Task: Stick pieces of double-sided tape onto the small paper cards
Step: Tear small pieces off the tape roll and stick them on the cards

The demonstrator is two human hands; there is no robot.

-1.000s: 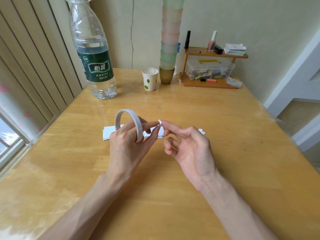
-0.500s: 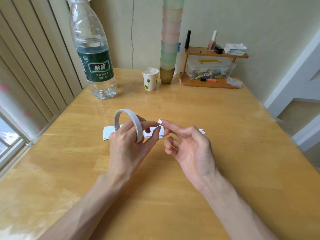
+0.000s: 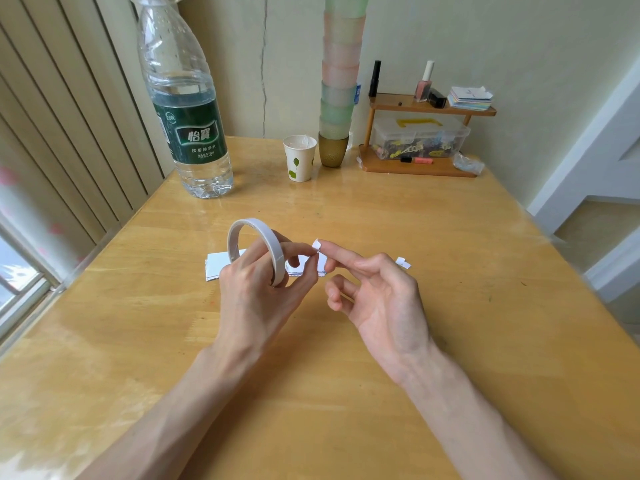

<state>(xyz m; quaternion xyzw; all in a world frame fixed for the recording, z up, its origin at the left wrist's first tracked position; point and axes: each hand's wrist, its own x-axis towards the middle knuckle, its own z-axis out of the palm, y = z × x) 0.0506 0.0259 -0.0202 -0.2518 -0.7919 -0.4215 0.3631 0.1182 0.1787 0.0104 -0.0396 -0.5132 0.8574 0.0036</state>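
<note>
left hand (image 3: 256,292) grips the tape roll (image 3: 256,244) | right hand (image 3: 377,299) pinches the tape piece (image 3: 317,244) where both hands meet | paper cards (image 3: 216,265) lie just behind the hands | tip: probably tear clean, don't let it curl

Cards (image 3: 218,266) at centre — bottle (image 3: 187,116) back left, cup (image 3: 299,161) behind, shelf (image 3: 381,167) back right
</note>
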